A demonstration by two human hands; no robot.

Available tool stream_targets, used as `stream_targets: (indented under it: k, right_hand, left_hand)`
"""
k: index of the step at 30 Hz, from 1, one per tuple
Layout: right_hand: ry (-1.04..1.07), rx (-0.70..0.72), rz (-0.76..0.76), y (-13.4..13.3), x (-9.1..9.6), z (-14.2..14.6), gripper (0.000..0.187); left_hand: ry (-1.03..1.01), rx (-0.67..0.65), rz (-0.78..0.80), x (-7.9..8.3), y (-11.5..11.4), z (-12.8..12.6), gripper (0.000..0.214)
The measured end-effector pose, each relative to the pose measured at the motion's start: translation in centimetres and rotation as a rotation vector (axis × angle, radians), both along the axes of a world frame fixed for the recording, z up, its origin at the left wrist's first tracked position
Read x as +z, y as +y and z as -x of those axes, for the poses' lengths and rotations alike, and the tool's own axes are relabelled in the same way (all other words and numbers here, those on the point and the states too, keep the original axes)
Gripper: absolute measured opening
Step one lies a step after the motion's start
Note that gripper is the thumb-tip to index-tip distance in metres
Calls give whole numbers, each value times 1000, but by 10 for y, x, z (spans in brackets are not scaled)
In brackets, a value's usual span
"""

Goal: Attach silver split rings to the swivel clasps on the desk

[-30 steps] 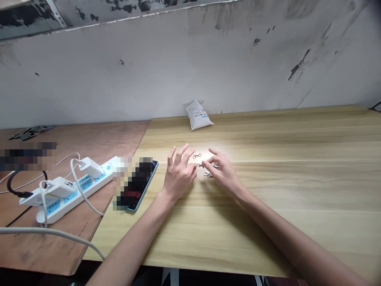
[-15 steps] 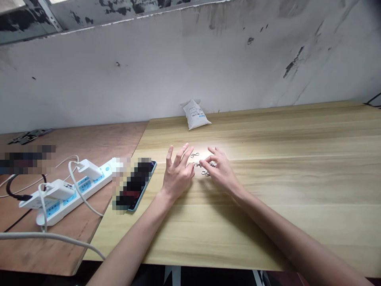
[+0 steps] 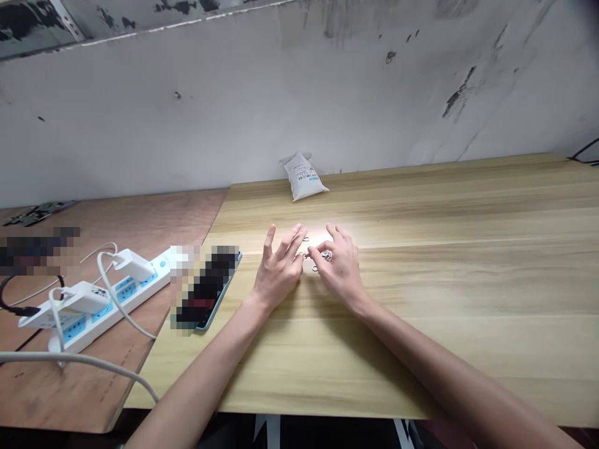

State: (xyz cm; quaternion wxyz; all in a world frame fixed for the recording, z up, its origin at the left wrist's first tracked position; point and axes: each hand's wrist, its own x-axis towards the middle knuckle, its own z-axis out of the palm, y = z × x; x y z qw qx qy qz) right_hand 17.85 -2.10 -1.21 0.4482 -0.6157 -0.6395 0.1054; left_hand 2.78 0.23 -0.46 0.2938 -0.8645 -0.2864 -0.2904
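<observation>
Several small metal swivel clasps with split rings lie close together on the pale wooden tabletop [image 3: 421,349]. One clasp [image 3: 306,238] lies apart, beyond my hands. My left hand [image 3: 278,271] is spread open, its fingertips just left of the clasps. My right hand [image 3: 340,265] arches over a tangled clasp group [image 3: 326,255], its thumb and index finger at a clasp [image 3: 306,254]. That hand hides part of the group, and I cannot tell whether it grips anything.
A small white printed bag [image 3: 304,178] leans against the wall at the table's back edge. Left of my hands are a pixelated phone [image 3: 208,290] and a white power strip [image 3: 93,305] with plugged-in chargers and cables, on a reddish wooden board [image 3: 140,218].
The whole scene has shifted slightly left and up in the view. My hands have drawn a little closer together, and my right hand now covers more of the clasps.
</observation>
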Motion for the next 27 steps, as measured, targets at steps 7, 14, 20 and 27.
stream_targets:
  k: [7, 14, 20, 27]
  right_hand:
    - [-17, 14, -112, 0, 3, 3, 22]
    - [223, 24, -9, 2, 3, -1, 22]
    - [199, 15, -43, 4, 4, -5, 22]
    - [257, 22, 15, 1, 8, -2, 23]
  left_hand:
    - [-20, 23, 1, 2, 1, -2, 17]
    - [-29, -7, -20, 1, 0, -3, 16]
    - [-54, 51, 7, 4, 4, 4, 15]
    - [-93, 7, 41, 2, 3, 3, 16]
